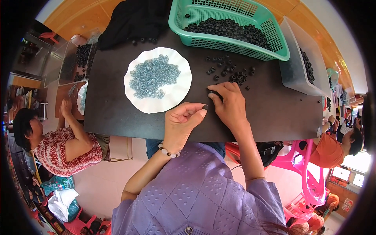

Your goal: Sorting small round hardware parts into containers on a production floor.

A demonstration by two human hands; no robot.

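Two bare hands at work over a dark brown tabletop (pixel 270 117). The left grip (pixel 181 120) has its thumb and forefinger together, clamped on a small black piece (pixel 205 107); a beaded bracelet (pixel 169 152) circles the wrist behind it. The right grip (pixel 230 102), just to the right and slightly farther forward, has thumb and forefinger pinched about a dark piece (pixel 210 92), which is largely covered by the fingers, so that its form cannot be made out with certainty. Ahead and to the left of the left grip lies a white plate (pixel 135 103) with a wavy rim, bearing a spread heap of translucent blue-grey beads (pixel 154 76). Directly beyond the right grip are scattered loose black rings (pixel 231 70), several showing a central hole. Farther forward, behind these rings, stands a green perforated basket (pixel 231 47) holding a large mass of similar black rings (pixel 235 31). To the right of the right grip and farther forward is a clear plastic bin (pixel 291 74), with black pieces visible within. A black cloth (pixel 135 23) lies well beyond the left grip, past the plate. Far to the left sits a person in a red patterned top (pixel 70 152).
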